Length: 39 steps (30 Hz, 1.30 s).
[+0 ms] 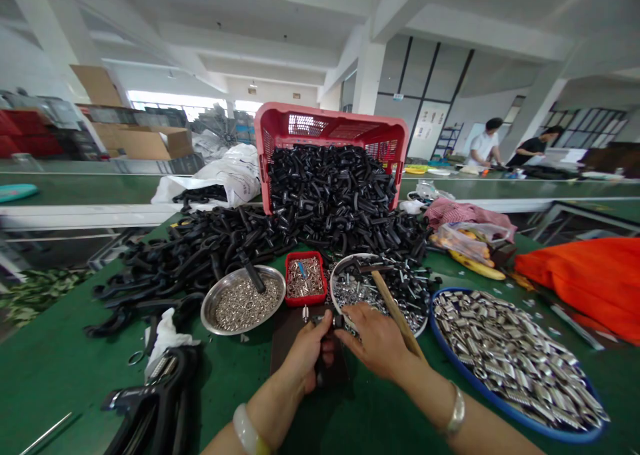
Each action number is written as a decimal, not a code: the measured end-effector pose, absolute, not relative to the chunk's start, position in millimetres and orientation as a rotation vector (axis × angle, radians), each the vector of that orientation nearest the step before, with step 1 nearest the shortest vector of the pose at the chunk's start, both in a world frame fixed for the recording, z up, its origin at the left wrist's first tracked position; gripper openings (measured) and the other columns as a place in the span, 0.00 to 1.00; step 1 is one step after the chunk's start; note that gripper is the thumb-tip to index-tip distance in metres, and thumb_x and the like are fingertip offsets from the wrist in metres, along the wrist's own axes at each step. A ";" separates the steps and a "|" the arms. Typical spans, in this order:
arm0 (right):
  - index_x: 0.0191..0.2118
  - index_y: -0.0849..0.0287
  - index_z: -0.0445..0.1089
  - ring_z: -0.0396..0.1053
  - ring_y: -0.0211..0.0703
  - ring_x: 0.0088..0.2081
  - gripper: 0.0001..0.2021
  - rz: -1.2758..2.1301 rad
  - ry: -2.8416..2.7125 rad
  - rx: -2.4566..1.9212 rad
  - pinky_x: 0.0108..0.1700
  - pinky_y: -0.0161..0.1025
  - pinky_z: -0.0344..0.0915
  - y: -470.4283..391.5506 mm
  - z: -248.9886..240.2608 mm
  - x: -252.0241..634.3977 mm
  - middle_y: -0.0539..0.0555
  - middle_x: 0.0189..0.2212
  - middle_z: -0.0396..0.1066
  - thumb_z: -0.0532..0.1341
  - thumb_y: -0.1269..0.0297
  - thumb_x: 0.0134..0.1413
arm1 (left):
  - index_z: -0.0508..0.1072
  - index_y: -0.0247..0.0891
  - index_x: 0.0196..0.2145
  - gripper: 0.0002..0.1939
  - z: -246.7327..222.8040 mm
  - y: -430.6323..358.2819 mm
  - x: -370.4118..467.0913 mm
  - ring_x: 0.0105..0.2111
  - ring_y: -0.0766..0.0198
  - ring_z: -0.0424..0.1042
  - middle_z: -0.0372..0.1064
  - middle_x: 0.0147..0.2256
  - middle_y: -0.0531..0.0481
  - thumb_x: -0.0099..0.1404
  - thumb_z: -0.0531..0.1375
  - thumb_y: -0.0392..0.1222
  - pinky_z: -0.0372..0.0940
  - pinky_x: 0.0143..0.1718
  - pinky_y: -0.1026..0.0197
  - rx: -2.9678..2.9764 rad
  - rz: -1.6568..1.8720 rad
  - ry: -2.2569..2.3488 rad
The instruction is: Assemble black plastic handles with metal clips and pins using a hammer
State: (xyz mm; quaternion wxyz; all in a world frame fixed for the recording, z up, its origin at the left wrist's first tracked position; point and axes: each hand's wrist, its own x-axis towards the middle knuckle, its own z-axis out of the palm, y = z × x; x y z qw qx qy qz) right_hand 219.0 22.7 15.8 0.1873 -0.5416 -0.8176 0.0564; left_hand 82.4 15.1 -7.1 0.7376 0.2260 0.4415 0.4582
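Note:
My left hand [309, 350] is closed around a black plastic handle [320, 370], mostly hidden by the fingers, above a dark brown pad [281, 348]. From the right, the fingers of my right hand [373, 335] close on a small black knob [339, 322] at the top of that handle. Just beyond the left thumb, a small shiny metal piece [305, 313] is on the pad. Behind my right hand, a white-rimmed bowl [425, 325] holds black knobs with metal screws, and a wooden stick [395, 312], perhaps a tool handle, lies across it.
A metal bowl [206, 315] and a red tray [305, 302] hold small metal parts. Right, a blue basin [465, 375] holds metal pieces. Black handles [200, 255] heap before a tipped red crate [333, 118]. Assembled hand grips [160, 402] lie left. Orange cloth [585, 278] lies right; two people work beyond.

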 end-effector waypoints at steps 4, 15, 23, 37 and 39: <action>0.25 0.60 0.67 0.67 0.40 0.25 0.31 0.556 -2.256 -1.518 0.28 0.35 0.60 18.5 10.0 223.8 0.54 0.20 0.68 0.33 0.51 0.60 | 0.59 0.37 0.27 0.22 -4.9 16.0 81.1 0.13 0.78 0.49 0.53 0.15 0.61 0.46 0.63 0.55 0.42 0.14 0.72 0.584 0.979 0.988; 0.17 0.57 0.53 0.42 0.31 0.11 0.33 1.713 -1.693 -1.529 0.15 0.31 0.46 9.0 -2.6 216.4 0.44 0.10 0.47 0.26 0.40 0.52 | 0.64 0.37 0.24 0.21 -14.8 16.5 71.6 0.21 0.70 0.57 0.61 0.20 0.57 0.34 0.70 0.44 0.48 0.20 0.69 1.252 1.140 1.245; 0.49 0.56 0.64 0.62 0.41 0.48 0.16 0.688 -2.350 -0.975 0.52 0.43 0.56 28.8 23.9 225.6 0.55 0.48 0.66 0.50 0.65 0.55 | 0.73 0.39 0.33 0.19 8.3 24.6 45.6 0.27 0.62 0.65 0.69 0.28 0.52 0.39 0.67 0.40 0.57 0.29 0.65 1.869 0.742 0.891; 0.41 0.56 0.70 0.66 0.41 0.41 0.14 0.100 -2.650 -1.184 0.42 0.37 0.61 95.8 13.9 147.7 0.53 0.39 0.71 0.49 0.68 0.55 | 0.69 0.31 0.35 0.30 -28.4 12.1 37.1 0.38 0.49 0.64 0.64 0.35 0.39 0.50 0.54 0.64 0.59 0.39 0.50 2.576 0.292 1.932; 0.38 0.52 0.72 0.64 0.44 0.43 0.12 0.067 -2.733 -1.079 0.43 0.40 0.60 107.1 15.5 135.1 0.51 0.40 0.70 0.53 0.68 0.52 | 0.69 0.32 0.34 0.30 -30.9 9.9 26.4 0.38 0.50 0.64 0.65 0.35 0.40 0.52 0.52 0.65 0.59 0.39 0.50 2.607 0.316 1.941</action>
